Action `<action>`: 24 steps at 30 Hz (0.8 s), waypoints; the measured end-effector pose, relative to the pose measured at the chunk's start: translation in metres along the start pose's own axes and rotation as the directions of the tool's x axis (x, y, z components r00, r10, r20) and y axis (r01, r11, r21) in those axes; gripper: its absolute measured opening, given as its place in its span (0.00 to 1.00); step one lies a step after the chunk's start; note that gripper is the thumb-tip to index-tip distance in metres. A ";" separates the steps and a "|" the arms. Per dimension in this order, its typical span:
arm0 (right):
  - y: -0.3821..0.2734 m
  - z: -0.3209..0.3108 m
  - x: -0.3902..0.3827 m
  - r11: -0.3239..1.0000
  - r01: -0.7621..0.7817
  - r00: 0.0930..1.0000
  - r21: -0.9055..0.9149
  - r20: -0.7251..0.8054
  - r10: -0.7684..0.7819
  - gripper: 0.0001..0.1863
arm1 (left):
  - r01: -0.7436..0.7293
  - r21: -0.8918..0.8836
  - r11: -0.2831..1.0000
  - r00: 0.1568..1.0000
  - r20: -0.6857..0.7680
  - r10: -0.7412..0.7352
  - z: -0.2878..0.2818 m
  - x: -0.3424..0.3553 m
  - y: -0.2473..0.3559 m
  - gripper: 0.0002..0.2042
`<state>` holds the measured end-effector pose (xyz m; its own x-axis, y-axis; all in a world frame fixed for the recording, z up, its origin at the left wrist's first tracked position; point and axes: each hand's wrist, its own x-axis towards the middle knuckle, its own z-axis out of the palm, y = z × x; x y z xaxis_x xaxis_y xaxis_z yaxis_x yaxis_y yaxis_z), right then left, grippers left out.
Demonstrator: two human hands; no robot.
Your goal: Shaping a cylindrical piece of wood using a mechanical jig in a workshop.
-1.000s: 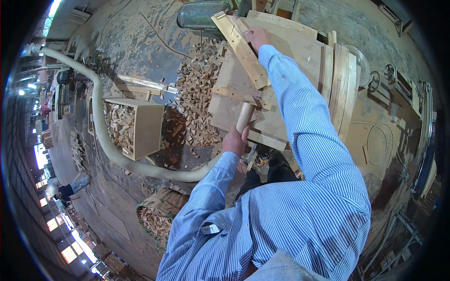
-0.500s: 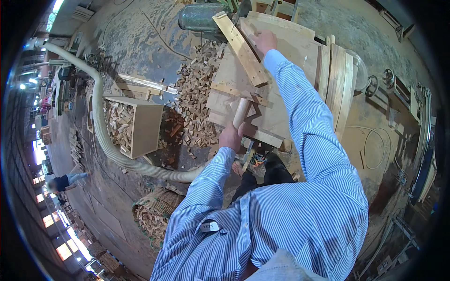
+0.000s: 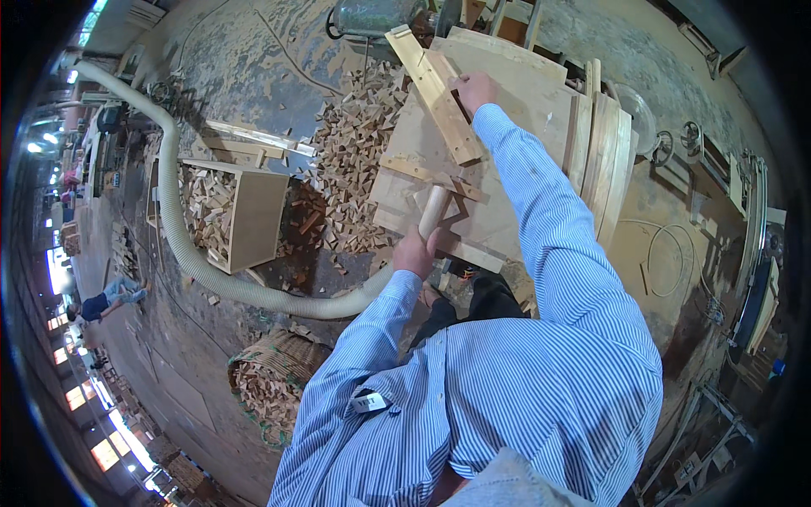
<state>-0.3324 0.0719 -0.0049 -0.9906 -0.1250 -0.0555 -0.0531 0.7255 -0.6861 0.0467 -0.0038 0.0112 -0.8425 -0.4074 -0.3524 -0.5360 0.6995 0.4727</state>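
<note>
At the flat tabletop (image 3: 532, 93), the left grip (image 3: 413, 254) clasps a pale cylinder (image 3: 434, 209); right grip's (image 3: 478, 91) hold is unclear.

Evenly lit around the hands (image 3: 414, 255), softly shadowed on the desk (image 3: 524, 110) between them. Blown out at windows (image 3: 105, 455) and lamps (image 3: 34, 147), well left of the hands; dim around those. Bent fisheye-style far out from hands, black at rim. Fairly sharp near hands, soft far left.
</note>
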 end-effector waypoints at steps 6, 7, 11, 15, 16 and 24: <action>-0.001 0.016 0.032 1.000 -0.011 0.997 0.018 -0.074 0.013 0.19 | -0.023 0.017 1.000 1.000 0.005 0.023 0.005 -0.012 -0.004 0.27; -0.008 0.021 0.035 0.999 -0.010 0.999 0.042 -0.051 0.012 0.17 | 0.001 0.017 1.000 1.000 0.019 -0.001 0.004 -0.013 -0.008 0.27; -0.015 0.025 0.051 1.000 0.009 0.999 0.020 -0.035 -0.009 0.14 | 0.046 0.021 0.999 0.996 0.079 -0.048 0.001 -0.010 -0.005 0.27; -0.016 0.031 0.061 0.996 0.008 0.999 0.091 -0.036 -0.005 0.14 | 0.041 0.022 0.999 0.998 0.049 -0.042 0.003 -0.003 -0.006 0.26; -0.010 0.029 0.067 0.996 0.032 0.997 0.078 -0.074 -0.027 0.15 | 0.022 0.008 1.000 0.999 0.041 -0.022 0.005 0.000 -0.001 0.26; -0.001 0.022 0.110 0.996 0.055 0.994 0.066 -0.094 -0.049 0.16 | 0.027 0.016 0.999 0.998 0.047 -0.028 0.007 0.036 0.028 0.25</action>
<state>-0.4386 0.0424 -0.0264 -0.9943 -0.0960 0.0462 -0.0989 0.6711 -0.7347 0.0013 0.0051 0.0064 -0.8236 -0.3988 -0.4033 -0.5580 0.6976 0.4495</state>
